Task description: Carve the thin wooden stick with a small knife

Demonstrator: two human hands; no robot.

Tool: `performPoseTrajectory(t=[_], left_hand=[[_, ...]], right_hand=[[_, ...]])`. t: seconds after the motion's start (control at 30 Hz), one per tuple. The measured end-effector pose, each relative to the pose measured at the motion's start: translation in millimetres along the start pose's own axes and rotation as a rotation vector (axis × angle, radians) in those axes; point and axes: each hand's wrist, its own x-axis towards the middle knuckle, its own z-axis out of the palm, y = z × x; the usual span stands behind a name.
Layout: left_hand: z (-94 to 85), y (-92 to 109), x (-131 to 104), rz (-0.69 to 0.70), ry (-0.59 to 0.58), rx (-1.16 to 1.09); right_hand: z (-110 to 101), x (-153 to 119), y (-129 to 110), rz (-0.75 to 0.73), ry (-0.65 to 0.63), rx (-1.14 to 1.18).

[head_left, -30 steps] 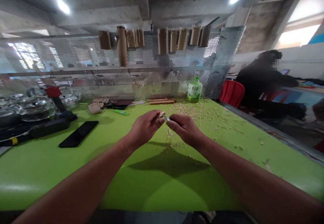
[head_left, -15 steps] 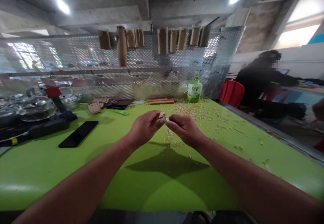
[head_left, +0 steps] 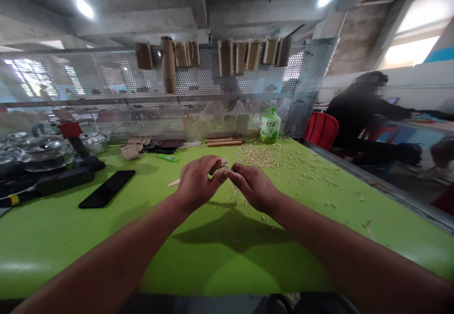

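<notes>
the person's two forearms (head_left: 117, 243) are reaching forward over a green tabletop (head_left: 227, 271), and a dark shadow (head_left: 230, 229) is spreading on it below the hands. the left hand (head_left: 198, 181) is closing narrowly around a pale wooden piece (head_left: 173, 182); one slim end is showing past the outer side of that hand, and the rest is mostly hiding behind the fingers. the right hand (head_left: 256, 187) is curling in a tight grip on a small blade (head_left: 225, 164), of which only a little greyish metal is showing between the hands. the thumbs are meeting or nearly meeting; exactly where the blade is touching the wood i cannot tell.

left of the hands, a black phone (head_left: 107, 189) is lying slantwise on the tabletop. farther left, a dark tool with a red end (head_left: 71, 177) is resting in front of some shiny glassy vessels (head_left: 44, 153). beyond the hands, pale shavings (head_left: 262, 155) are scattering mostly to the right. a bright green object (head_left: 166, 157) is lying near some flat wooden pieces (head_left: 130, 152), and reddish-brown strips (head_left: 224, 142) are lying near the back edge. a green bottle (head_left: 270, 127) is standing upright beside the shavings.

behind it all, a perforated metal screen (head_left: 149, 110) is rising, with brown bamboo-like pieces (head_left: 168, 65) hanging along its top. off to the right, past a red chair (head_left: 322, 130), a person in dark clothes (head_left: 354, 108) is sitting at another table (head_left: 400, 132).
</notes>
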Motion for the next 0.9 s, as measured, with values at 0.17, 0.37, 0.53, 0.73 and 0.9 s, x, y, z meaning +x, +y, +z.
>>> performPoseTrajectory(t=[0.17, 0.37, 0.53, 0.73, 0.9], left_hand=[[-1.3, 4.3, -3.0, 0.008, 0.024, -0.006], [-1.1, 8.4, -5.0, -0.013, 0.034, -0.003], [-1.0, 10.4, -6.4, -0.027, 0.027, -0.009], [-2.1, 11.1, -5.7, -0.025, 0.016, -0.018], [-2.5, 14.5, -6.3, -0.033, 0.004, -0.023]], right_hand=[[3.6, -3.2, -0.4, -0.063, 0.073, -0.065], [7.7, -4.1, 2.9, -0.087, 0.116, -0.147], [8.7, -4.8, 3.3, -0.064, 0.126, -0.195], [10.5, -4.9, 4.1, -0.075, 0.133, -0.209], [12.2, -5.0, 9.3, -0.11, 0.143, -0.236]])
